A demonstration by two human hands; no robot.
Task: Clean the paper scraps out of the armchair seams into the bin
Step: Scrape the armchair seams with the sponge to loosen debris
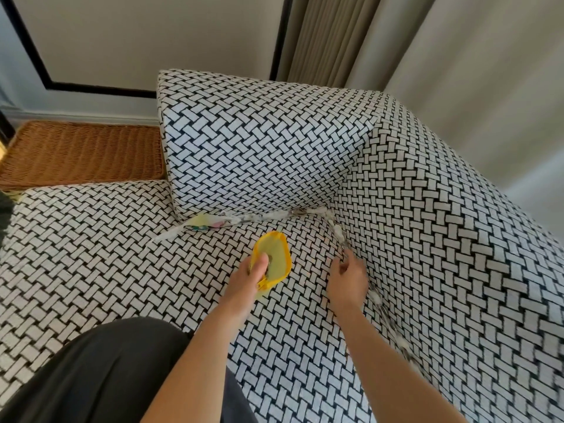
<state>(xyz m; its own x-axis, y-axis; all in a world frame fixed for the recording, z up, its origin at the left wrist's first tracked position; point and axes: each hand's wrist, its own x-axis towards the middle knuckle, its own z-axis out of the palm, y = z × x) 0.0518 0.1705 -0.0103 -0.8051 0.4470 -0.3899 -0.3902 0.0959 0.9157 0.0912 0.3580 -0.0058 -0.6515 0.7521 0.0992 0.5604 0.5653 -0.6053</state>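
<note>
The armchair (274, 154) is covered in black-and-white woven-pattern fabric. Paper scraps (244, 219) lie along the seam under the back cushion, and more scraps (337, 232) run down the seam beside the right arm. My left hand (247, 279) holds a small yellow bin (273, 259) on the seat, its opening facing up. My right hand (346, 279) is at the right seam, fingers pinched around a scrap; the hand is blurred. Further scraps (378, 300) continue down that seam towards me.
A brown wicker surface (82, 154) sits to the left behind the seat. Beige curtains (427, 56) hang at the back right. My dark-clothed knee (106, 370) rests on the seat at the lower left.
</note>
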